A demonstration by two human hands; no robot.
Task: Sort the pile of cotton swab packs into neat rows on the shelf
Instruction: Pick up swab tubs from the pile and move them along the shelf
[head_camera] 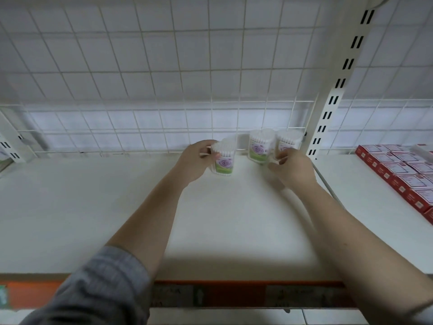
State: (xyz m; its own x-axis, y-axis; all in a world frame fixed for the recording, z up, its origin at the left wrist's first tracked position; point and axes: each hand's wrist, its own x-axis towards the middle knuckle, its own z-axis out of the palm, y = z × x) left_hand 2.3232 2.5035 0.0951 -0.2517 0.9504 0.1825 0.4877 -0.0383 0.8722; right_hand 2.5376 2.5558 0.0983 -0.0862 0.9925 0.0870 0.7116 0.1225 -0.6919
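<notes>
Red boxes [403, 174] lie in rows at the next shelf bay's right edge (labels too blurred to read); white wire grid [145, 127] behind.

Matt white shelf [93, 207], wire grid [140, 66]

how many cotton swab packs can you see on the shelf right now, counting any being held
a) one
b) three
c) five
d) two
b) three: the left hand grips one cotton swab pack on the shelf, and two more packs, the middle pack and the right pack, stand side by side at the back by the wire grid, with the right hand at them.
</notes>
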